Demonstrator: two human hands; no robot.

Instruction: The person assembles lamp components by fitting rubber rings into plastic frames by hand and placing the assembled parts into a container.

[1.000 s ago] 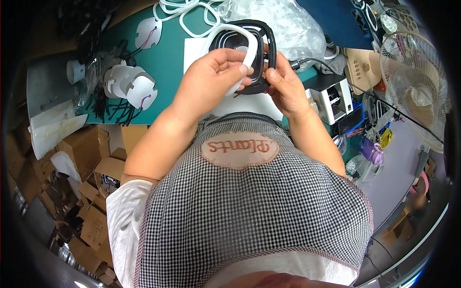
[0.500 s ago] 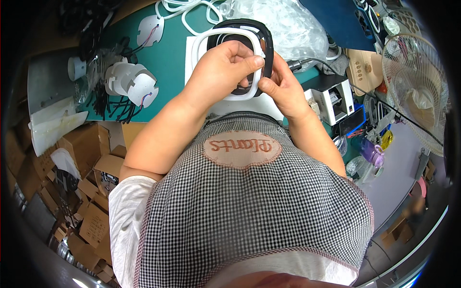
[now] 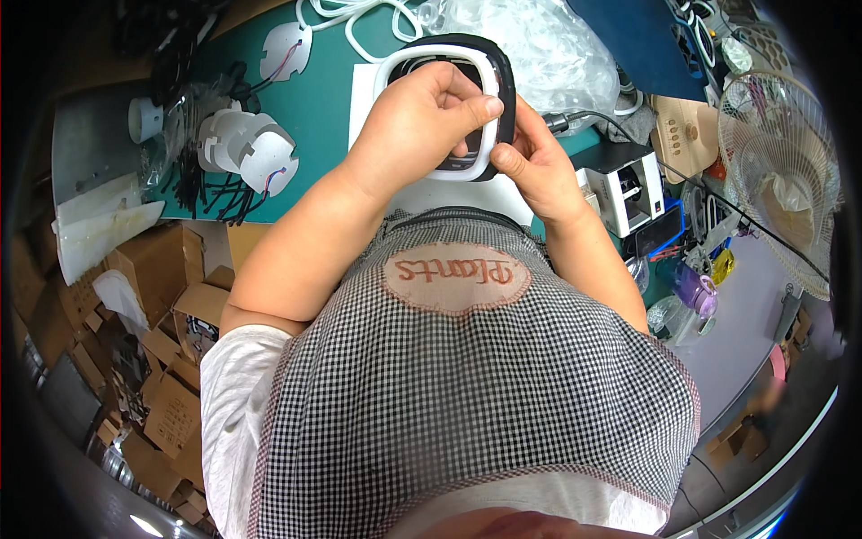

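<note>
My left hand point(image 3: 420, 117) pinches the right side of a white rounded-square frame point(image 3: 463, 174), its thumb on the rim and its other fingers reaching into the opening. Directly behind that lies a black rounded-square frame point(image 3: 508, 85), showing past the white one along the top and right. My right hand point(image 3: 544, 175) grips the black frame from the right, thumb near the lower right corner and fingers partly hidden behind it. The two frames lie against each other; whether they are joined I cannot tell. A white sheet point(image 3: 362, 94) is under them on the green mat point(image 3: 328, 99).
White lamp-like plates with wires point(image 3: 260, 157) are stacked at left. Clear plastic bags point(image 3: 539, 63) and white tubing point(image 3: 359, 36) fill the back. To the right stand a black-and-white device point(image 3: 628, 193), a purple bottle point(image 3: 696, 292) and a fan point(image 3: 772, 171). Cardboard boxes point(image 3: 171, 413) crowd the lower left.
The white frame has shifted right and up against the black frame, so their outlines now nearly line up. Both hands keep their holds.
</note>
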